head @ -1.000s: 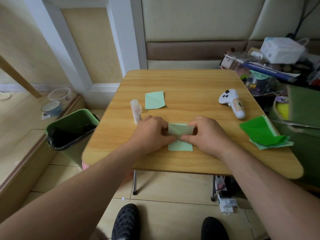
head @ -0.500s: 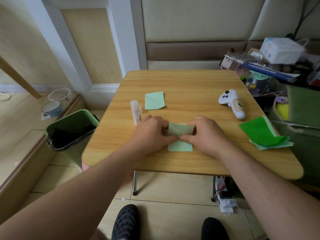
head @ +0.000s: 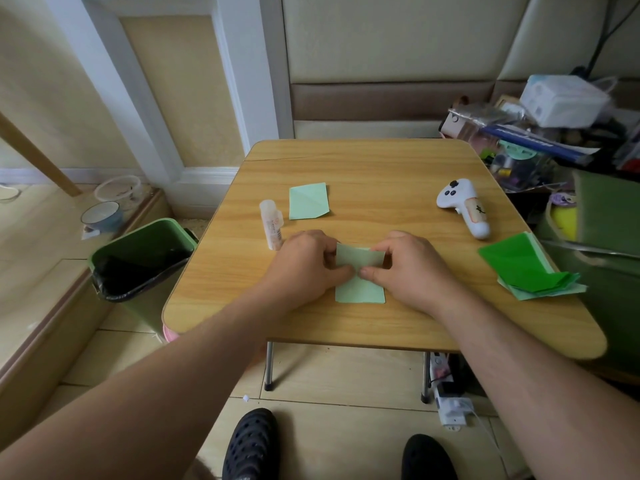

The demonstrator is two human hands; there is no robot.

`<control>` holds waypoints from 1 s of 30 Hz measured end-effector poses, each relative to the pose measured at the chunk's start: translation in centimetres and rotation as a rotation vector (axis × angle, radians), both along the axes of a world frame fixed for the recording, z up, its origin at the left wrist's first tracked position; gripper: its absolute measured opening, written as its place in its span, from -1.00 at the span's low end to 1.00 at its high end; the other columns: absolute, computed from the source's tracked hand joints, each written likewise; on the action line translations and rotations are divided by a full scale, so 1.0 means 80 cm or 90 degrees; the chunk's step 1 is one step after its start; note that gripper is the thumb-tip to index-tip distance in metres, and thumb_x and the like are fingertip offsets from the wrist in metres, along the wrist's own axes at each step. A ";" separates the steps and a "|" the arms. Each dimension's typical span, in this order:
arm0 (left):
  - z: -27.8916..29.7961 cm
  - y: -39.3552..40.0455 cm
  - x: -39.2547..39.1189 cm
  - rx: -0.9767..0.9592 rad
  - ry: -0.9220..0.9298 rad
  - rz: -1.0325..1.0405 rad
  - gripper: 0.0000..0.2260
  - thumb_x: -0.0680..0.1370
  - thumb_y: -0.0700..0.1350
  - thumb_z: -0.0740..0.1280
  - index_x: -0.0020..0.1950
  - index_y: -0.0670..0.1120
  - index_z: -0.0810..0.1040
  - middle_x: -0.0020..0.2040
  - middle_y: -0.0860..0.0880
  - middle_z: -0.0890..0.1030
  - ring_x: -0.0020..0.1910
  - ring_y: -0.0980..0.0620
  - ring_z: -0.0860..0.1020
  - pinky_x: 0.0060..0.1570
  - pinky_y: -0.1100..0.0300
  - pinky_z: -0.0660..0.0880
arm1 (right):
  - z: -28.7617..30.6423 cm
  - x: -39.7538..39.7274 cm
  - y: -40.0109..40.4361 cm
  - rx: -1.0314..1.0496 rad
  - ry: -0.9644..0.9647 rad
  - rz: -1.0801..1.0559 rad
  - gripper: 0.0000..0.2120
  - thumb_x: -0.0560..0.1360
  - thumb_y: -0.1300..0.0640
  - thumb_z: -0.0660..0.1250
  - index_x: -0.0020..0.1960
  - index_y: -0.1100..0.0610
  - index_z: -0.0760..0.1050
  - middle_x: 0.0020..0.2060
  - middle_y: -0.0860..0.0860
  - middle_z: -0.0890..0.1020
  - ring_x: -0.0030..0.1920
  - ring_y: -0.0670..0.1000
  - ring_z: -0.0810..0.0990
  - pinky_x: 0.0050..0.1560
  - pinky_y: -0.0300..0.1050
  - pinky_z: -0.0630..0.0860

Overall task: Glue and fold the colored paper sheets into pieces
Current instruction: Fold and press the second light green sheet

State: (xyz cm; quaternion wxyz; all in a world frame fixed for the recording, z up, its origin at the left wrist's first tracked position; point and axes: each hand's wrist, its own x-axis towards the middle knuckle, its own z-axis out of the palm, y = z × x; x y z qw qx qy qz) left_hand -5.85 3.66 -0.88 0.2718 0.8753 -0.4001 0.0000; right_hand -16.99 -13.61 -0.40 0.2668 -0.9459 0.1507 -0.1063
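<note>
Left hand (head: pixel 304 263) lies knuckles up on the worktop (head: pixel 381 168), fingers curled, pinching the left edge of a pale green sheet (head: pixel 360 273) between thumb and fingertips. Right hand (head: pixel 412 268) mirrors it on the sheet's right edge, thumb tip meeting the left thumb near the sheet's middle. Between the two hands the sheet is half folded: its far part stands up as a raised flap, duller in tone, bent over toward the person, while the near part lies flat on the wood as a lighter mint rectangle with square corners, its lower edge clear of both wrists.

Far left of the left hand, off the worktop, stands a green bin (head: pixel 138 268) with a black liner. Just beyond the left hand's knuckles a glue stick (head: pixel 272 225) lies on its side, its near end almost touching that hand. Beyond and slightly right of the glue lies a folded piece (head: pixel 308 200), pale green, flat, with a diagonal crease and one clipped corner, well apart from the hands.

Beyond and right of the right hand rests a white controller (head: pixel 464 209). Further right, near the worktop's edge, sits a stack of sheets (head: pixel 526 268), bright green on top, paler green edges showing beneath.
</note>
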 end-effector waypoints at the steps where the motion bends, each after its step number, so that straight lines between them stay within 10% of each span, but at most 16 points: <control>1: 0.001 0.001 0.001 0.000 0.004 0.002 -0.76 0.44 0.11 0.52 -0.18 -0.05 0.63 -0.19 0.10 0.53 -0.19 0.10 0.49 -0.23 0.19 0.39 | 0.001 -0.001 -0.001 0.003 0.003 0.004 -0.78 0.48 -0.12 0.55 0.09 -0.09 0.70 -0.18 -0.18 0.45 -0.05 -0.05 0.51 -0.02 -0.02 0.49; 30: 0.008 -0.007 -0.002 -0.032 0.009 0.005 -0.83 0.46 0.06 0.55 0.03 0.10 0.72 -0.13 0.12 0.56 -0.15 0.17 0.51 -0.21 0.41 0.34 | 0.004 0.006 0.003 0.001 -0.012 -0.016 -0.86 0.50 -0.14 0.51 0.02 -0.13 0.70 -0.13 -0.13 0.50 -0.05 -0.03 0.51 0.06 0.11 0.55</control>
